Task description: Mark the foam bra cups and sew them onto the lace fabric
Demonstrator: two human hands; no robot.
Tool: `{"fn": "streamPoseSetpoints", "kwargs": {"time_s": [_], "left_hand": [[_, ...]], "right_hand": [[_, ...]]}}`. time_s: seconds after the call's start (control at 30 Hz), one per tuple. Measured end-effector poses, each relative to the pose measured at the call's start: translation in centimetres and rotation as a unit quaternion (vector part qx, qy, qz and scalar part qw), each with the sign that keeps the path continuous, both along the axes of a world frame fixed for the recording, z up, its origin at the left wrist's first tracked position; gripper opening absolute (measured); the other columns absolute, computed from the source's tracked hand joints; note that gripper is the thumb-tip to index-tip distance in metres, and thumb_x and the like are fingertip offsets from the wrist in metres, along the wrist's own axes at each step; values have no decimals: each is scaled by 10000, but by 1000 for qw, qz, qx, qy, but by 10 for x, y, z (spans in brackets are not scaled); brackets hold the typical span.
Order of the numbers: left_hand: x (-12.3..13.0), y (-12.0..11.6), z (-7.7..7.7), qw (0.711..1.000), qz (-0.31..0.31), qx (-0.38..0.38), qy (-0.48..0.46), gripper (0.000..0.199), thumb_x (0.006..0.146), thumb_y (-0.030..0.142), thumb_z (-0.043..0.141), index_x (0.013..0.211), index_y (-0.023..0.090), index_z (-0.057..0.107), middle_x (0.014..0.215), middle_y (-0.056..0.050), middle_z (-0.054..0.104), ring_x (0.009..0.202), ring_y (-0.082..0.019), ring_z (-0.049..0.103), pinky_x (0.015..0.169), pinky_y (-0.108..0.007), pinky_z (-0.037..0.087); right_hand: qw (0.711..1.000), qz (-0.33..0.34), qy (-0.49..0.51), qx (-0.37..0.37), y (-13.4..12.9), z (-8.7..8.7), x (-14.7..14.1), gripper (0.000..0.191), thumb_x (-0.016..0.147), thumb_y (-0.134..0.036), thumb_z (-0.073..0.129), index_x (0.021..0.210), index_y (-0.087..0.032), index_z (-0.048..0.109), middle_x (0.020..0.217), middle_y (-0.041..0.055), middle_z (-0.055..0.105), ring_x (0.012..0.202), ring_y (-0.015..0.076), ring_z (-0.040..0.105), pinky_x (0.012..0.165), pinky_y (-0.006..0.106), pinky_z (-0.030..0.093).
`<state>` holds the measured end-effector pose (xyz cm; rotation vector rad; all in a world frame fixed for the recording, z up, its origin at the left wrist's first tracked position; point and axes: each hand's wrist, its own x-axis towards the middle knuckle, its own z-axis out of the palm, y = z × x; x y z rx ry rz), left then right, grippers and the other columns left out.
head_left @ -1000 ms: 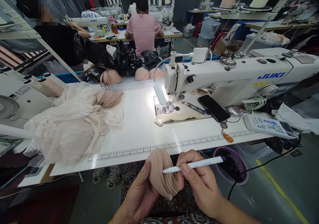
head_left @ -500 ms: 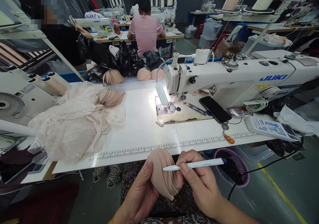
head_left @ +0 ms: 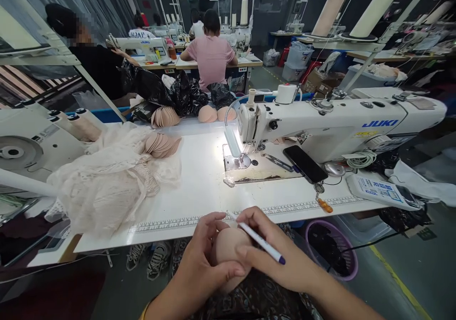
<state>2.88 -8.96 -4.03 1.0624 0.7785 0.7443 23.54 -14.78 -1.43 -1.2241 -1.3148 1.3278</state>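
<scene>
Over my lap, just below the table's front edge, is a stack of beige cup pads (head_left: pixel 230 246), its rounded face up. My left hand (head_left: pixel 203 258) wraps round the stack's left side, thumb across the lower front. My right hand (head_left: pixel 267 249) presses on the stack's right side and also holds a white marker pen (head_left: pixel 260 242), its purple end pointing down to the right and its thin tip up to the left. Both hands hide much of the stack's edges.
A JUKI sewing machine (head_left: pixel 320 120) stands behind, with tweezers (head_left: pixel 280 162) and a phone (head_left: pixel 305 163) beside it. White lace fabric (head_left: pixel 103 182) with more pads (head_left: pixel 162 145) lies left. A purple basket (head_left: pixel 351 263) sits on the floor at right. People work at machines beyond.
The stack has turned so its rounded face shows instead of its layered edges. My right hand has closed onto it, and the pen has swung from near level to a slant. The view has shifted slightly.
</scene>
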Motion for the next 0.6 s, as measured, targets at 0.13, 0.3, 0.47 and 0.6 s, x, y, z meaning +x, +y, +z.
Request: {"fn": "streamPoseSetpoints", "kwargs": {"time_s": [0.13, 0.3, 0.47, 0.6], "left_hand": [[-1, 2, -1, 987, 151, 44, -25, 789, 536, 73, 1007, 1233, 275, 698, 1224, -47, 694, 1159, -257, 628, 997, -268, 474], [16, -10, -11, 960, 44, -179, -211, 645, 761, 505, 905, 1310, 235, 699, 1410, -132, 653, 1400, -375, 506, 1114, -428, 445], [28, -6, -10, 879, -71, -274, -384, 378, 1006, 439, 644, 1307, 231, 739, 1448, -86, 663, 1457, -269, 496, 1265, -399, 321], [16, 5, -10, 866, -58, -308, -390, 359, 1058, 303, 554, 1380, 234, 696, 1419, -65, 689, 1369, -215, 597, 1227, -331, 397]], "right_hand": [[988, -102, 115, 29, 5, -6, -13, 310, 950, -409, 729, 1172, -297, 544, 960, -12, 547, 816, 178, 505, 705, 269, 438], [909, -282, 288, 108, 11, -17, -32, 389, 921, -430, 786, 1149, -327, 488, 1031, 7, 614, 947, 206, 609, 825, 312, 520], [949, -247, 157, 118, 0, -28, -52, 333, 959, -427, 737, 1210, -341, 537, 1126, 26, 617, 885, 196, 615, 818, 317, 515], [953, -256, 66, 146, -11, -32, -40, 298, 995, -474, 669, 1227, -309, 581, 1038, 41, 636, 839, 221, 603, 762, 333, 485]]}}
